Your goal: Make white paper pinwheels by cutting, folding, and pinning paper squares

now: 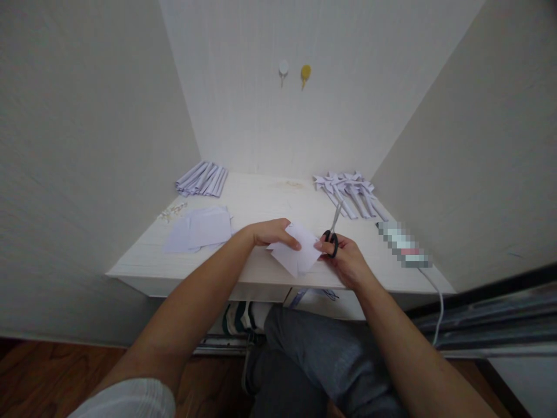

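Paper (296,251), a small white sheet folded to a point at its lower edge, is held just above the near edge of the white table (261,197), between both hands. Around it: a flat stack of loose white sheets (200,229) lies to the left, with a scatter of tiny bits (172,212) beyond it, too small to identify. At the back left sits a bundle of folded paper strips (202,179); at the back right, a heap of finished folded paper shapes (348,188) with long stems. A blurred power strip (402,244) lies along the right edge, its cord (437,302) hanging off the table. Two wall hooks (295,72), one white and one yellow, are on the wall. Nothing lies between the hands and the sheet. The left hand (270,232) pinches the paper's upper left edge, fingers closed on it. The right hand (346,258) is curled through the black handles of the scissors (333,232), whose blades point away, seemingly close together.
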`<state>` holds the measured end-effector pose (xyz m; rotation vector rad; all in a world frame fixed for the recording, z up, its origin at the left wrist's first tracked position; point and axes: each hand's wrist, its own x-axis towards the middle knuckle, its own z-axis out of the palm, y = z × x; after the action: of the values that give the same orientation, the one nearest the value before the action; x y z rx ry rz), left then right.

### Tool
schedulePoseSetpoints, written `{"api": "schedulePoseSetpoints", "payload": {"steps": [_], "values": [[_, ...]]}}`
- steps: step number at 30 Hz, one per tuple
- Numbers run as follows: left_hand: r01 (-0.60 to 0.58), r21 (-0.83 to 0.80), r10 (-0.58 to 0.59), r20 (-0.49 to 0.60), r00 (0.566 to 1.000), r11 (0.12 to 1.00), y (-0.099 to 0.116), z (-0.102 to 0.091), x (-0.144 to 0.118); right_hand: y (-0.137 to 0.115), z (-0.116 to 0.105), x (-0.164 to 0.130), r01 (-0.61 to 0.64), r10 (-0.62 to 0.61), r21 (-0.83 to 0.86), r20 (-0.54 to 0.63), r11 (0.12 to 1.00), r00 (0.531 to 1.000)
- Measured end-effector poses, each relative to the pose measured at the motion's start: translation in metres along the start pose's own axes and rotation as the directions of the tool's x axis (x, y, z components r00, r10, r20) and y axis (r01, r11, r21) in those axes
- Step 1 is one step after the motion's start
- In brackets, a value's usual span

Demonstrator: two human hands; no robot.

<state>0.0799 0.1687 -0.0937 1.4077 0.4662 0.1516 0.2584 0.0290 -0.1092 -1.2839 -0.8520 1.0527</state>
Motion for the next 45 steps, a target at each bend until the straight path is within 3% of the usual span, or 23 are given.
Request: {"api": "schedulePoseSetpoints", "payload": {"steps": [10, 14, 18, 26, 32, 36, 41, 45], "values": [[-0.018, 0.018, 0.018, 0.000, 1.000, 1.000, 0.002, -0.002, -0.002, 0.005, 0.002, 0.000, 0.016, -0.014, 0.019, -0.088, 1.000, 0.996], [-0.111, -0.034, 0.106, -0.110, 0.988, 0.993, 0.000, -0.008, 0.004, 0.010, 0.002, 0.002, 0.056, -0.045, 0.047, -0.202, 0.997, 0.978], [-0.218, -0.078, 0.192, -0.250, 0.949, 0.973, -0.002, -0.012, 0.009, 0.015, 0.004, 0.007, 0.114, -0.075, 0.100, -0.333, 0.988, 0.940], [-0.272, -0.045, 0.247, -0.295, 0.923, 0.961, -0.010, 0.000, 0.022, 0.019, 0.011, 0.011, 0.164, -0.093, 0.121, -0.451, 0.979, 0.888], [-0.334, -0.041, 0.291, -0.399, 0.870, 0.942, -0.015, 0.001, 0.029, 0.021, 0.012, 0.009, 0.138, -0.110, 0.045, -0.392, 0.989, 0.913], [-0.374, -0.091, 0.289, -0.478, 0.829, 0.923, -0.013, -0.006, 0.028, 0.019, 0.013, 0.005, 0.103, -0.108, -0.033, -0.272, 0.994, 0.956], [-0.462, -0.147, 0.295, -0.595, 0.748, 0.875, -0.010, -0.015, 0.024, 0.007, 0.013, -0.003, 0.033, -0.048, -0.158, -0.095, 0.987, 0.994], [-0.502, -0.193, 0.293, -0.618, 0.729, 0.843, -0.006, -0.016, 0.020, -0.001, 0.009, -0.008, -0.008, 0.009, -0.252, 0.002, 0.968, 1.000]]}}
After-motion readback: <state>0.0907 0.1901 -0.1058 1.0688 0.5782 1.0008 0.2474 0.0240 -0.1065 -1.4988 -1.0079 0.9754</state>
